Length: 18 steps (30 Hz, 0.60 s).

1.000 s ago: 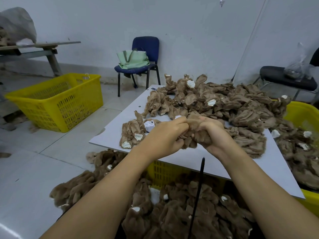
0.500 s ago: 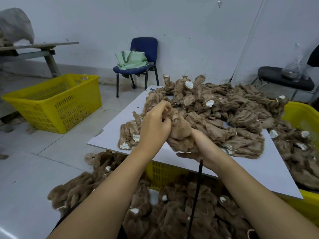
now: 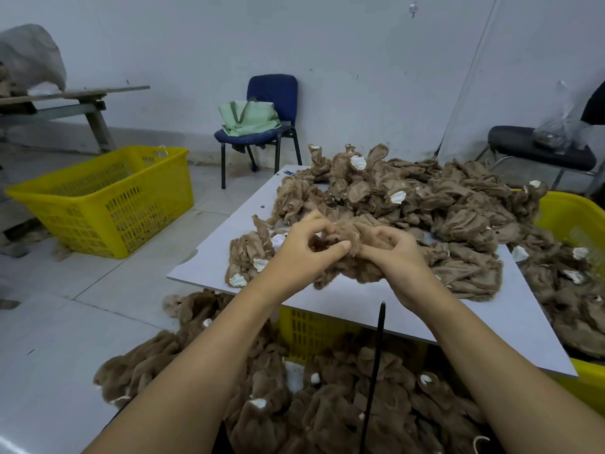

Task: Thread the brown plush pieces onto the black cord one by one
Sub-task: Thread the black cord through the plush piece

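With left hand [image 3: 302, 253] and right hand [image 3: 397, 257] both pinching one fuzzy brown plush piece [image 3: 352, 253] above the stiff black cord [image 3: 376, 355], find its opening first, then lower squarely onto the tip.

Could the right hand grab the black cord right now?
Probably not yet: the right hand and left hand both grip a plush piece. The cord stands just below, unblocked.

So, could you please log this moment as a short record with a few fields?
left hand: pinches the plush piece
right hand: grips the plush piece
plush piece: held over the board, not on the cord
black cord: upright below the hands, tip free
board: carries a plush pile
yellow basket: on the floor, left
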Available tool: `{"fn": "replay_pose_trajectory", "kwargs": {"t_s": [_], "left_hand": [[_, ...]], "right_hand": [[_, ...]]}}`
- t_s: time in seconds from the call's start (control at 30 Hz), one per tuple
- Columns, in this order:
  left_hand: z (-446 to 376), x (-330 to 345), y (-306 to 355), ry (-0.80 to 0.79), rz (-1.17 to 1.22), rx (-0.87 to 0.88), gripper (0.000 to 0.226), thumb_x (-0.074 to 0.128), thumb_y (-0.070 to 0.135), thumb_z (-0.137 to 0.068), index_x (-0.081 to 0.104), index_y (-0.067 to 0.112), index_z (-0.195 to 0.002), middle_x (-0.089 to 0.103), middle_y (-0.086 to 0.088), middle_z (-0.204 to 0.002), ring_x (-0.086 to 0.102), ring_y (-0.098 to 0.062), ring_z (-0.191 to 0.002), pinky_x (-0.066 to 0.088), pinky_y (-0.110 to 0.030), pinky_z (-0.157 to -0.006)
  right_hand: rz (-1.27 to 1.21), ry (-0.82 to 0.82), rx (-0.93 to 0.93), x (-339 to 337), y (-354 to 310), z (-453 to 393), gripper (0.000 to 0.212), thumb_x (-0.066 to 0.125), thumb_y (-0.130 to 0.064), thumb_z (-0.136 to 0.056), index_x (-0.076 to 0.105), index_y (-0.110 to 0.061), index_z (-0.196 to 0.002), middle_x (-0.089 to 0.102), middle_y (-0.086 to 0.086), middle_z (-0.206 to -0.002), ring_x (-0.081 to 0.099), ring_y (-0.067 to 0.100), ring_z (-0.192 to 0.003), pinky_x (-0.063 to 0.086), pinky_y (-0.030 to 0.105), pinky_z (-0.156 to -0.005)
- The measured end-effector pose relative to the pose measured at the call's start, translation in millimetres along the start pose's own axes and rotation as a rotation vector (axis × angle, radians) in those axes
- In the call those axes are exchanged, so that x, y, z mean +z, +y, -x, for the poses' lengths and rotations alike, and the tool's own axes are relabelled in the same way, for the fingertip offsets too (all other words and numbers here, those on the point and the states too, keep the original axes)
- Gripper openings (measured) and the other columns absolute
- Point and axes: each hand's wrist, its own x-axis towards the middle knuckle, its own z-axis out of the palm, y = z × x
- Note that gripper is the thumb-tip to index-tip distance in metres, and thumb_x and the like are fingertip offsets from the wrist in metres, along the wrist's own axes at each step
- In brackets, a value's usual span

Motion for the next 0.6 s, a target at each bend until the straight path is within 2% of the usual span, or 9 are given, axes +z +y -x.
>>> {"fn": "replay_pose_trajectory", "kwargs": {"t_s": [0.07,0.13,0.23,0.3,0.37,0.47,0.53,0.6], "left_hand": [[0.2,0.2,1.4,0.002,0.017,-0.011,0.020,0.072,0.010,-0.091,0.061,-0.005,-0.083,0.048,-0.009,-0.094,0.051,-0.017,-0.080,0.048,-0.037,-0.071],[-0.6,0.3,3.3,0.063,0.036,0.015,0.015,0.071,0.001,-0.088,0.059,-0.005,-0.080,0.048,-0.004,-0.089,0.050,-0.017,-0.077,0.048,-0.042,-0.069],[-1.1,2.3,3.3,0.145,-0.003,0.058,0.013,0.066,-0.009,-0.083,0.055,-0.005,-0.076,0.047,-0.001,-0.081,0.045,-0.010,-0.073,0.042,-0.037,-0.059],[-1.3,3.2,2.7,0.218,-0.044,0.089,0.013,0.061,-0.013,-0.078,0.052,-0.005,-0.074,0.047,-0.004,-0.077,0.043,-0.008,-0.070,0.036,-0.025,-0.055],[-4.3,3.1,0.9,0.313,-0.071,0.106,0.014,0.059,-0.014,-0.076,0.051,-0.004,-0.072,0.050,-0.010,-0.075,0.044,-0.010,-0.069,0.035,-0.019,-0.058],[-9.4,5.7,-6.4,0.425,-0.060,0.079,0.016,0.059,-0.011,-0.077,0.050,0.000,-0.069,0.051,-0.012,-0.070,0.045,-0.015,-0.066,0.038,-0.023,-0.058],[-11.1,8.8,-14.3,0.509,-0.045,0.023,0.024,0.060,-0.009,-0.078,0.046,0.005,-0.064,0.045,-0.004,-0.062,0.040,-0.011,-0.061,0.034,-0.025,-0.055],[-12.3,8.4,-18.9,0.620,-0.008,-0.040,0.041,0.063,-0.008,-0.078,0.035,0.014,-0.058,0.033,0.007,-0.054,0.030,-0.007,-0.055,0.027,-0.023,-0.052]], "right_hand": [[0.008,-0.002,-0.020,-0.7,0.6,-0.1,0.023,0.090,-0.017,-0.072,0.070,-0.014,-0.084,0.077,0.007,-0.083,0.074,0.021,-0.072,0.055,0.027,-0.055],[-0.011,0.010,-0.030,-0.2,-0.4,0.3,0.022,0.089,-0.013,-0.075,0.069,-0.012,-0.085,0.077,0.010,-0.089,0.075,0.026,-0.079,0.058,0.032,-0.059],[-0.021,-0.007,-0.040,1.9,-2.5,3.5,0.023,0.088,-0.014,-0.075,0.068,-0.009,-0.086,0.076,0.010,-0.093,0.075,0.028,-0.084,0.059,0.034,-0.063],[-0.035,-0.035,-0.056,3.7,-4.6,7.0,0.021,0.087,-0.011,-0.077,0.067,-0.016,-0.074,0.076,0.010,-0.089,0.075,0.030,-0.083,0.059,0.035,-0.062],[-0.081,-0.089,-0.079,5.8,-7.2,10.5,0.027,0.087,-0.014,-0.075,0.064,-0.022,-0.064,0.075,0.010,-0.085,0.073,0.030,-0.077,0.057,0.035,-0.059],[-0.169,-0.206,-0.083,10.1,-10.4,15.9,0.034,0.085,-0.020,-0.072,0.054,-0.017,-0.060,0.073,0.010,-0.083,0.073,0.029,-0.081,0.059,0.038,-0.063],[-0.133,-0.249,-0.098,12.9,-10.8,18.7,0.045,0.087,-0.018,-0.075,0.045,-0.018,-0.060,0.068,0.009,-0.078,0.071,0.028,-0.079,0.059,0.042,-0.066],[-0.022,-0.290,-0.126,14.1,-11.6,21.3,0.046,0.087,-0.019,-0.076,0.044,-0.022,-0.058,0.062,0.006,-0.072,0.068,0.024,-0.075,0.054,0.045,-0.064]]}}
